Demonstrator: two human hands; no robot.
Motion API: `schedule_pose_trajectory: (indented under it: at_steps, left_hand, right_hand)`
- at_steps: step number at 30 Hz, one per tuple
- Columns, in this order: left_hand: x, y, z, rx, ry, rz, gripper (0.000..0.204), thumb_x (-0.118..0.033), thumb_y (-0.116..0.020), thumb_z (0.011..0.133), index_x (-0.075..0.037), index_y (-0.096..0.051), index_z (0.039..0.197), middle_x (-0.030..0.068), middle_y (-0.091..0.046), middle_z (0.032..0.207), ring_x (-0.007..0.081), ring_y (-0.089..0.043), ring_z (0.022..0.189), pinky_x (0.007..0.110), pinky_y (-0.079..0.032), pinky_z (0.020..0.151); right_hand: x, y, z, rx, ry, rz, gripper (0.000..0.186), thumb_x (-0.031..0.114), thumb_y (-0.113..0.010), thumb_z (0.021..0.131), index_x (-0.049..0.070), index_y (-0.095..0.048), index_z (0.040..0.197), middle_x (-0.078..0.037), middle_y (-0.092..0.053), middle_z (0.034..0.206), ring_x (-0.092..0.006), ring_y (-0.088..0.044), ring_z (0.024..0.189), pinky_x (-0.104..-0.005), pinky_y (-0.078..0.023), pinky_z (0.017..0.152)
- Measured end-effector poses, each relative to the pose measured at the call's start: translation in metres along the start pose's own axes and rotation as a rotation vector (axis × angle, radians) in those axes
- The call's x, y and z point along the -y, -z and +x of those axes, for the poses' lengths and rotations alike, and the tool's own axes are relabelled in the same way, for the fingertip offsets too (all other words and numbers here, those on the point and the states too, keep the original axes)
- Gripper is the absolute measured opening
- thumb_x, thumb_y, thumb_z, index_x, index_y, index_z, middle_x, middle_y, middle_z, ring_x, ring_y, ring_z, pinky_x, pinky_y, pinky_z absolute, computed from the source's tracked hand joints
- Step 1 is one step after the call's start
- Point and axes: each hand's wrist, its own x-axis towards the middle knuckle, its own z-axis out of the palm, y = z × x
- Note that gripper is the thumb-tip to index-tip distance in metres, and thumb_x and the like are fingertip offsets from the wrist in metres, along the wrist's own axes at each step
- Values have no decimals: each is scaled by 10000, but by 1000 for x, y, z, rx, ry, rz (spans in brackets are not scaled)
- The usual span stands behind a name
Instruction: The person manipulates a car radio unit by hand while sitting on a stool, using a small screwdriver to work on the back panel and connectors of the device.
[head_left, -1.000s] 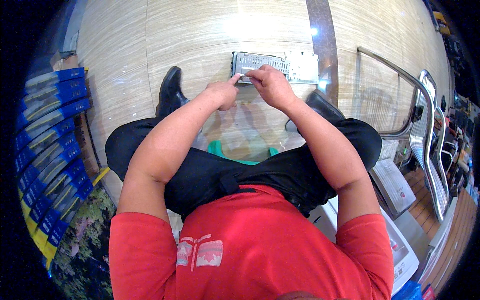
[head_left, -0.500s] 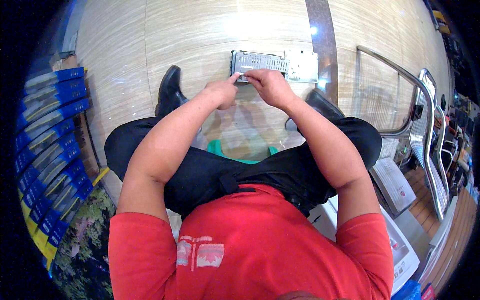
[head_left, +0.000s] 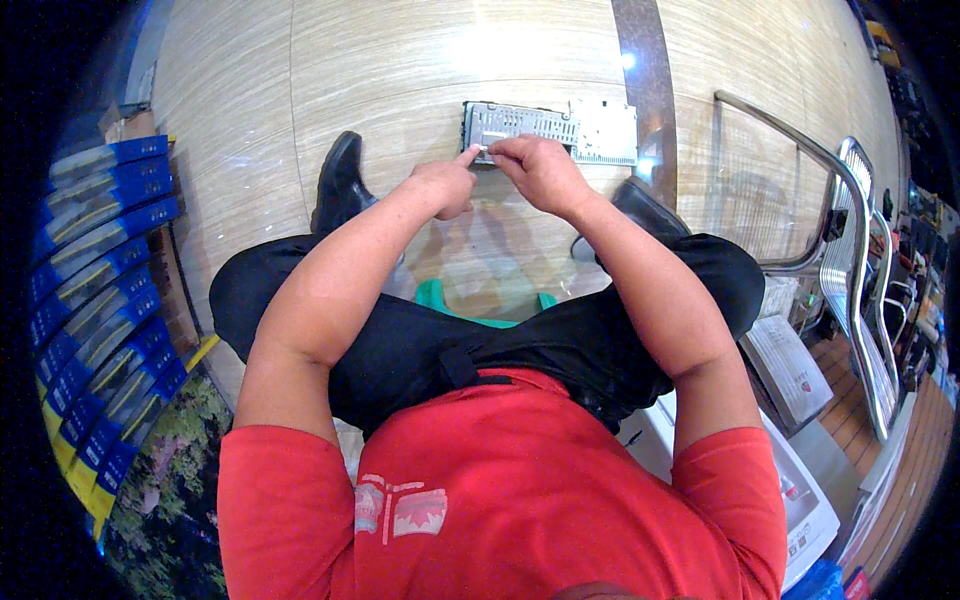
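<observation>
A silver perforated metal casing, with a plain plate at its right end, lies on the tiled floor between my shoes. My left hand touches the casing's near left corner with an outstretched index finger, the other fingers curled beneath the palm. Beside that fingertip my right hand pinches at a small thing on the casing's near edge, too small and hidden to name. I am seated low, knees apart, and part of a green plastic object shows under me.
Black shoes flank the casing. Blue-and-yellow packages stand stacked at left. To the right are a bent metal tube frame with a wire rack, a grey flat package, a white container and wooden decking.
</observation>
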Motion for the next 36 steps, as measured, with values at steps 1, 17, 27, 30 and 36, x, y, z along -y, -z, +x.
schedule_pose_trajectory:
  at_steps: [1, 17, 27, 30, 36]
  left_hand:
    - [1, 0, 0, 5, -2, -2, 408, -277, -650, 930, -134, -622, 1311, 54, -107, 1669, 308, -601, 1216, 469, -512, 962]
    - [2, 2, -4, 7, -17, -14, 452, -322, -652, 932, -95, -610, 1320, 59, -120, 1664, 332, -586, 1219, 466, -495, 989]
    - [1, 3, -4, 23, -28, -8, 486, -329, -641, 938, -77, -580, 1349, 78, -79, 1666, 360, -585, 1211, 474, -493, 996]
    - [1, 2, -3, 15, -3, -12, 428, -285, -646, 928, -117, -612, 1320, 47, -97, 1670, 319, -590, 1221, 470, -497, 983]
    - [-1, 7, -6, 45, -6, 16, 497, -330, -631, 943, -113, -561, 1385, 58, -73, 1670, 359, -572, 1229, 471, -483, 1014]
  right_hand:
    - [2, 2, 0, 16, -15, -1, 215, 203, -640, 933, 69, -713, 1084, -186, -706, 975, -374, -675, 908, -415, -539, 796]
    - [11, 7, 1, 38, -181, -29, 297, 309, -670, 911, 21, -698, 978, -224, -694, 864, -422, -665, 844, -503, -526, 753]
    - [-3, -4, -3, 18, 15, -77, 192, 168, -662, 898, 78, -722, 1057, -178, -670, 936, -381, -646, 881, -447, -521, 787]
    - [0, -4, -2, 9, 4, -82, 184, 167, -650, 907, 88, -725, 1055, -166, -657, 912, -375, -640, 871, -445, -518, 782]
    - [5, 1, -1, -66, 14, -53, 191, 221, -613, 930, 92, -718, 1024, -189, -640, 869, -390, -629, 853, -487, -512, 770]
